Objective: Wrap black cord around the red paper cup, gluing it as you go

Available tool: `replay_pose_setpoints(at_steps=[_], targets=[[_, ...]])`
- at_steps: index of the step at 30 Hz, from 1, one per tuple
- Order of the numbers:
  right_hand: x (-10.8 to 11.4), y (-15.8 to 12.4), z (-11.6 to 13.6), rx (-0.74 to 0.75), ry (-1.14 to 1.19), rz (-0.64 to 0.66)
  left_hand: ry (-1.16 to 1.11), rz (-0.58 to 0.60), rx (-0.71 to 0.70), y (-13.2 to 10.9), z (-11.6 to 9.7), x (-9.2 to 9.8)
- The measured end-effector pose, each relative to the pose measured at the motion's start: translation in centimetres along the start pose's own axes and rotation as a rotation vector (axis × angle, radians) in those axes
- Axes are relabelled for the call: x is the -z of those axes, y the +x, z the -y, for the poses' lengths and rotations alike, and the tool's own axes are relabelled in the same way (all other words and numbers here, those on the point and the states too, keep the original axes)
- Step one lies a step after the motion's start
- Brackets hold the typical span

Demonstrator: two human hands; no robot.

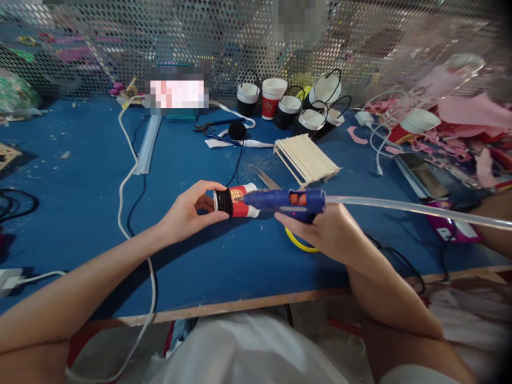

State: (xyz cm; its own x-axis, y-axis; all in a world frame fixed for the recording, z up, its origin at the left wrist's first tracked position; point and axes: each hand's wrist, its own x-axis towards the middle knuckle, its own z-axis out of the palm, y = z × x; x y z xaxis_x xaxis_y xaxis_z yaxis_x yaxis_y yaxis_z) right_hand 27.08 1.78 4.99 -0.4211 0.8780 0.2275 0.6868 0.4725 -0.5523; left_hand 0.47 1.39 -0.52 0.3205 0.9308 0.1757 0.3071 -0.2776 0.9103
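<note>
My left hand [194,209] is closed around the base end of a red and white paper cup [241,207] lying on its side. Black cord [225,202] is wound round the part of the cup near my fingers. My right hand [334,232] grips a blue hot glue gun [284,200], its nozzle pointing left and lying over the cup, close to the cord. A long clear glue stick [408,208] runs out of the gun's back to the right. From the cup, the black cord leads up to a black ball of cord [237,130].
Several black-wrapped cups [288,111] with cord handles stand at the back against a perforated metal screen [224,42]. A bundle of wooden sticks [308,160] and scissors [269,180] lie beyond the gun. Clear glue sticks [148,144] and a white cable [122,202] are at left; pink scraps [476,128] lie right.
</note>
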Motion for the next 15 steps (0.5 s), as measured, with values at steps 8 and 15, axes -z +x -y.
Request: replay_pose_setpoints(at_steps=[8, 15], targets=[[1.4, 2.2, -2.3, -0.240, 0.164, -0.268, 0.120, -0.013, -0.112, 0.1, 0.6, 0.0], [2.0, 4.3, -6.1, -0.367, -0.290, -0.389, 0.168, 0.012, -0.152, -0.1, 0.2, -0.1]])
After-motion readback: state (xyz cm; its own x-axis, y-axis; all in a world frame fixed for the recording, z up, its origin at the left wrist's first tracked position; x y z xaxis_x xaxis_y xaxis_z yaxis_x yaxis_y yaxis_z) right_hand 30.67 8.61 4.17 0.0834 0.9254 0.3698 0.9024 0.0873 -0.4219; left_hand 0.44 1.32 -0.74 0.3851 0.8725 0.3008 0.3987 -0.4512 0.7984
